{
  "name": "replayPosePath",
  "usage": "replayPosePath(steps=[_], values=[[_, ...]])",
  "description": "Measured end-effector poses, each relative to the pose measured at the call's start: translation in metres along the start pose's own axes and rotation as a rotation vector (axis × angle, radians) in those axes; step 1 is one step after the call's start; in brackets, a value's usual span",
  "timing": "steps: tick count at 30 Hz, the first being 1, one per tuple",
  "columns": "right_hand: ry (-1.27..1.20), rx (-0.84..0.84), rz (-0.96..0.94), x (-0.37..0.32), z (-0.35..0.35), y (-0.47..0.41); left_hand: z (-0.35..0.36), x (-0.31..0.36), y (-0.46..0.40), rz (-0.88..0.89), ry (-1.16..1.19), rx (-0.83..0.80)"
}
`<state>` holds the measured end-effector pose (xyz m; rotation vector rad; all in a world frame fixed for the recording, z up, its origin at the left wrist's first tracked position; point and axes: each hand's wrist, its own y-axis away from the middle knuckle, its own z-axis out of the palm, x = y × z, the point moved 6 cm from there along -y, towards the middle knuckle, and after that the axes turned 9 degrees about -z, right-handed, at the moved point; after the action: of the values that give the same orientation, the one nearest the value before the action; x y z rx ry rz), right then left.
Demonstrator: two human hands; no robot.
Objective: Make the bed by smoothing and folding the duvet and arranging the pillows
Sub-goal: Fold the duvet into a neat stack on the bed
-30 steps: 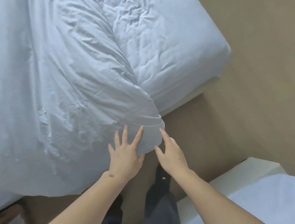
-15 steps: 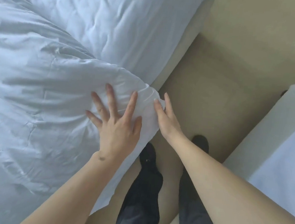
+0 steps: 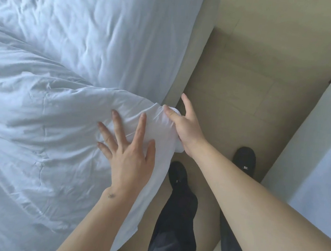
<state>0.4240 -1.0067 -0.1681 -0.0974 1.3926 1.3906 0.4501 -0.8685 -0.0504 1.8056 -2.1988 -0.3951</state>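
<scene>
A rumpled white duvet [image 3: 41, 135] covers the left and lower part of the bed, its corner hanging over the bed's right edge. My left hand [image 3: 131, 150] lies flat on the duvet near that corner, fingers spread. My right hand [image 3: 184, 126] grips the duvet corner [image 3: 166, 125], thumb on top and fingers underneath, with the index finger pointing out. Above the duvet the wrinkled white sheet [image 3: 108, 31] on the mattress is bare. No pillows are in view.
The bed's beige base edge [image 3: 194, 54] runs down beside a narrow strip of tan floor [image 3: 243, 82]. My dark trousers and black shoes [image 3: 178, 176] stand in that strip. A second bed or padded bench [image 3: 318, 137] with white cover closes the right side.
My left hand has slid onto the duvet and pressed flat. My right hand went from touching the corner's edge to pinching it. The view moved closer to the bed edge.
</scene>
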Motion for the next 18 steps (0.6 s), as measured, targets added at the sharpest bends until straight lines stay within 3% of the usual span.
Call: replayPosePath(steps=[4,6,12,15,18], values=[[0.008,0.106,0.044,0.004,-0.019,-0.009,0.001,0.011,0.001,-0.013,0.003,-0.003],[0.068,0.057,0.017,-0.001,-0.021,-0.011,0.001,0.019,-0.001,-0.004,-0.015,-0.005],[0.454,-0.456,-0.153,-0.015,-0.002,-0.004,0.005,0.038,-0.013,-0.023,-0.064,-0.014],[0.618,-0.616,-0.2,-0.024,-0.002,-0.004,0.006,0.039,-0.012,-0.022,-0.084,-0.016],[0.952,-0.803,-0.19,-0.024,-0.008,-0.005,0.006,0.037,-0.012,-0.009,-0.11,-0.017]])
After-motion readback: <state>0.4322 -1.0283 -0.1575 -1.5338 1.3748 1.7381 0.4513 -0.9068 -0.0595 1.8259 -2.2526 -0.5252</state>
